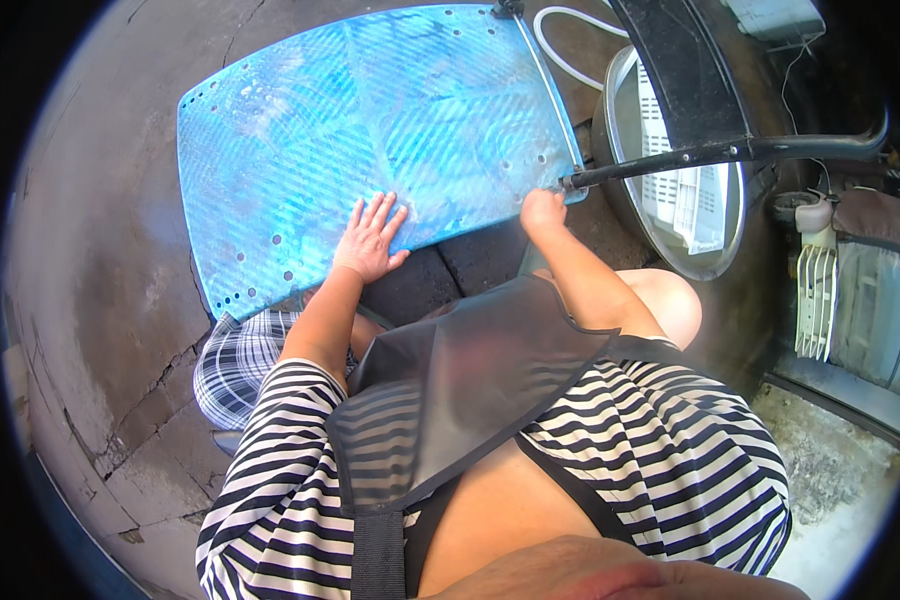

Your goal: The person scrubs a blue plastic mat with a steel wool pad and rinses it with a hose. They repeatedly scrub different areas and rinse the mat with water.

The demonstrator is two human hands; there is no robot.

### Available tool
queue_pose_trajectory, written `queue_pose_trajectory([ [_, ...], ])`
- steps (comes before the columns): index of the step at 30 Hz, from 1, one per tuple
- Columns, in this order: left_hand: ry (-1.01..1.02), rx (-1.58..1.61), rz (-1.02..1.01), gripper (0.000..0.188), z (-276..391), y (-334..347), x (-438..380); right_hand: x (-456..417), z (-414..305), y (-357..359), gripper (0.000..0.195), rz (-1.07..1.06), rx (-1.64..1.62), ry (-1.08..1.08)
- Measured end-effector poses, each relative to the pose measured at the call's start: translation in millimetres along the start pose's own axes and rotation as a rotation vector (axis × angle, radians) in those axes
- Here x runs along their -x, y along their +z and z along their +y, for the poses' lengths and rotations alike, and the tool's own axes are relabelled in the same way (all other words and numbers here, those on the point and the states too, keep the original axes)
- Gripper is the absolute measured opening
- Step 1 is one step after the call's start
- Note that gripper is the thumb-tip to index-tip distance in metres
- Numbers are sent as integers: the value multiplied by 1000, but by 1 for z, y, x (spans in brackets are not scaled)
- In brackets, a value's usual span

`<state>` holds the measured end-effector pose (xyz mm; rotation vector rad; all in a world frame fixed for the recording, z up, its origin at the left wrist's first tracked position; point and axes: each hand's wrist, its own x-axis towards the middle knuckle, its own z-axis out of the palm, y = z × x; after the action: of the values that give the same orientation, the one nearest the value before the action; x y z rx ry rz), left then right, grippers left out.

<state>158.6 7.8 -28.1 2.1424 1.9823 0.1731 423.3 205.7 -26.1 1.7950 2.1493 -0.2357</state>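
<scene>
A large blue plastic platform (375, 142), worn and pierced with holes near its corners, lies tilted across my lap side. My left hand (371, 236) rests flat on its near part, fingers spread, holding nothing. At its near right corner my right hand (545, 210) is curled, fingers closed by the edge, just below the end of a black metal tube (630, 169); the fingertips are hidden. A thin metal rod (547, 90) runs along the platform's right side, up to a black bracket (508, 9) at the far corner.
Right of the platform stands an oval metal tub (735, 240) with white perforated plastic baskets (686, 199) in it. A white hose (551, 60) loops behind. Farther right is a white slotted plastic piece (816, 300). The dark floor (120, 300) is cracked.
</scene>
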Motion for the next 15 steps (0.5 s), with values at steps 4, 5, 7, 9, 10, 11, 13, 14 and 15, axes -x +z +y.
queue_pose_trajectory([
  [4, -18, -16, -1, 74, -4, 0, 7, 34, -64, 11, 23, 153, -13, -303],
  [5, -17, -17, -5, 75, -6, 0, 5, 40, -76, 7, 24, 130, -61, -410],
  [7, -8, -18, -50, 76, -5, -2, 4, 47, -96, 4, 32, 148, -116, -573],
  [9, 9, -31, -133, 78, -10, -12, 0, 49, -108, 10, 39, 290, -173, -724],
  [10, 33, -39, -231, 80, -15, -22, -5, 52, -109, 10, 41, 264, -173, -755],
  [11, 117, -45, -268, 78, -26, -27, -7, 54, -110, 10, 45, 238, -172, -786],
  [13, 201, -30, -454, 74, -51, -46, -17, 49, -111, 12, 49, 206, -182, -835],
  [14, 160, -28, -513, 69, -61, -59, -18, 43, -111, 15, 50, 198, -193, -852],
  [15, 102, -49, -573, 67, -69, -75, -18, 35, -110, 17, 52, 191, -202, -868],
])
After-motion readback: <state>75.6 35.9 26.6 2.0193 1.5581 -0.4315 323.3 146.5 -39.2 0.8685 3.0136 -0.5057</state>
